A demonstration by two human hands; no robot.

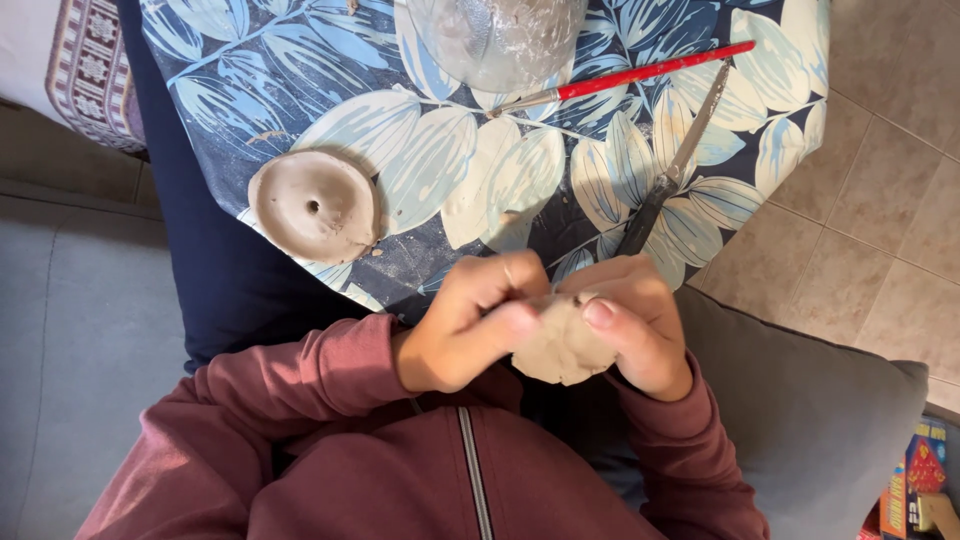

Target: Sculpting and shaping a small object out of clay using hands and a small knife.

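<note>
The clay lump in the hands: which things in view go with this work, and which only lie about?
In use:
- clay lump, pinched by the left hand and the right hand
- clay disc with a hole on the leaf-print cloth
- red-handled brush
- knife
- glass bowl

Lying about:
- grey cushion
- coloured boxes on the floor

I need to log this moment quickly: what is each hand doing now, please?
Left hand: closed on the clay piece.
Right hand: closed on the same clay piece, thumb pressing its top.
</note>
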